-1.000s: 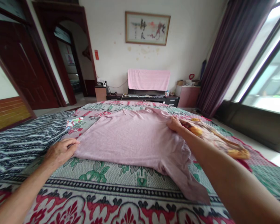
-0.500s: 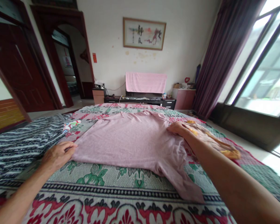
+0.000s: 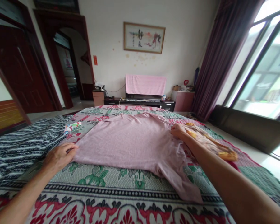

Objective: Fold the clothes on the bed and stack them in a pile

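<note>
1. Across the middle of the patterned cover [image 3: 93, 179], we have the pink shirt [image 3: 128, 141], collar side far, broad body mostly spread out.
2. Progress, as we judge it: body panel largely smooth, no fold made across it. Left over: bunched creases on the right side, plus a sleeve [image 3: 185, 186] trailing loose toward near right.
3. Left hand [image 3: 60, 154]: grip narrow, fingertips pinching the shirt's left edge; palm down, forearm coming in from near left.
4. Right hand [image 3: 177, 130]: grip closed on fabric at the shirt's right side, toward the far end; fingertips partly hidden from us. Arm stretched from near right, reaching farther out than the left one.
5. Around it, we note striped cloth [image 3: 25, 140] on the left, just beside the left hand, and a yellow-and-beige cloth [image 3: 212, 141] right of the right hand.
</note>
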`<act>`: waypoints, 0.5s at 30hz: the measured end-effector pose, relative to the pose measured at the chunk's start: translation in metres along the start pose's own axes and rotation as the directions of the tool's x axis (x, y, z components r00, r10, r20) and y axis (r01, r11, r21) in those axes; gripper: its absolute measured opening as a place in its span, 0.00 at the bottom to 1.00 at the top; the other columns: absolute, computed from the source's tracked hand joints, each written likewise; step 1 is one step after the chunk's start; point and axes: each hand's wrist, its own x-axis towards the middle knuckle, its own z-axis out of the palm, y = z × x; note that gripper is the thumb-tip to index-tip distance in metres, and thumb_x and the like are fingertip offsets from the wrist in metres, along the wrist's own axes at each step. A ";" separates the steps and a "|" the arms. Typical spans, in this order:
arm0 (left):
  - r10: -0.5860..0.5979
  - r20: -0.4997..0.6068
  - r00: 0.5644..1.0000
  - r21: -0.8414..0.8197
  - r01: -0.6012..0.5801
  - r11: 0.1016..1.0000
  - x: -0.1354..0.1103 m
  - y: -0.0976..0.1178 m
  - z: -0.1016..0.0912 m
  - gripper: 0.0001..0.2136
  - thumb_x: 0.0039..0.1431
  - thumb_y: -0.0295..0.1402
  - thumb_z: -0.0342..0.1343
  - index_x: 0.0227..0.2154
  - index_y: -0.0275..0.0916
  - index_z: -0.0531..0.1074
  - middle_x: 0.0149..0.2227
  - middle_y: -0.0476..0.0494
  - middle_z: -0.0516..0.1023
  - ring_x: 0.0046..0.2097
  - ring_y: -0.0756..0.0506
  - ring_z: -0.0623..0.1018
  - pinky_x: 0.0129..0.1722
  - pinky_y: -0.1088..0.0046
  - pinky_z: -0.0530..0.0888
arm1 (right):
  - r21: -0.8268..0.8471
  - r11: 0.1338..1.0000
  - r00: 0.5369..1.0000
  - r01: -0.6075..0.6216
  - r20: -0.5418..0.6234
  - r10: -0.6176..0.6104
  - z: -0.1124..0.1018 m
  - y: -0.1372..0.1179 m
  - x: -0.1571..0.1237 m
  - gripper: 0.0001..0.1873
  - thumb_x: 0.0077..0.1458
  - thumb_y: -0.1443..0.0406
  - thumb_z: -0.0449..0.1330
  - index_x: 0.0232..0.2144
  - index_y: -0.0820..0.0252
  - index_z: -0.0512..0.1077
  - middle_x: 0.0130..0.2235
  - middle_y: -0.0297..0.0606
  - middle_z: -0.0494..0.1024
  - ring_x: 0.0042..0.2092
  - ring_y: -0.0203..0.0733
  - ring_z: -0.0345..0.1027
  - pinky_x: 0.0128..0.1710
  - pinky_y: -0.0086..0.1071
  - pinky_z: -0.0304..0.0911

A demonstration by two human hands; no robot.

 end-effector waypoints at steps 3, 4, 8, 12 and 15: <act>0.003 -0.002 1.000 0.000 -0.003 1.000 0.000 0.001 0.000 0.16 0.54 0.38 0.44 0.34 0.42 0.78 0.42 0.47 0.80 0.38 0.47 0.77 0.41 0.75 0.70 | -0.084 0.992 0.995 -0.095 -0.010 0.095 -0.001 -0.004 -0.006 0.10 0.49 0.69 0.57 0.34 0.68 0.76 0.36 0.49 0.77 0.42 0.50 0.71 0.38 0.34 0.64; 0.005 -0.003 1.000 0.000 -0.005 1.000 0.000 0.001 0.000 0.16 0.54 0.38 0.44 0.33 0.42 0.78 0.42 0.48 0.80 0.38 0.47 0.77 0.41 0.75 0.70 | -0.118 0.987 0.994 -0.110 -0.025 0.107 -0.002 -0.006 -0.008 0.12 0.48 0.69 0.57 0.36 0.68 0.76 0.39 0.50 0.77 0.43 0.50 0.71 0.39 0.34 0.64; -0.004 0.018 1.000 0.015 0.004 1.000 0.000 0.001 -0.002 0.17 0.54 0.38 0.44 0.35 0.42 0.77 0.44 0.48 0.79 0.40 0.47 0.77 0.41 0.77 0.69 | -0.170 0.985 0.997 0.009 -0.077 -0.023 -0.005 -0.014 -0.015 0.17 0.49 0.70 0.53 0.41 0.65 0.75 0.45 0.53 0.75 0.44 0.51 0.70 0.39 0.34 0.64; -0.018 0.033 0.999 0.023 0.017 1.000 0.000 0.002 -0.003 0.16 0.54 0.37 0.44 0.35 0.42 0.77 0.44 0.48 0.79 0.40 0.47 0.77 0.42 0.77 0.69 | -0.084 0.990 0.993 0.112 -0.032 -0.115 -0.001 -0.018 -0.016 0.17 0.51 0.68 0.52 0.42 0.63 0.74 0.38 0.47 0.77 0.43 0.47 0.70 0.41 0.32 0.62; -0.015 0.013 1.000 0.010 0.015 1.000 0.000 0.001 -0.003 0.15 0.54 0.36 0.45 0.34 0.42 0.78 0.43 0.49 0.80 0.38 0.48 0.77 0.40 0.77 0.69 | -0.083 0.989 0.993 0.121 0.002 -0.121 0.007 -0.017 -0.015 0.14 0.53 0.67 0.52 0.39 0.64 0.75 0.41 0.49 0.76 0.43 0.48 0.69 0.40 0.32 0.61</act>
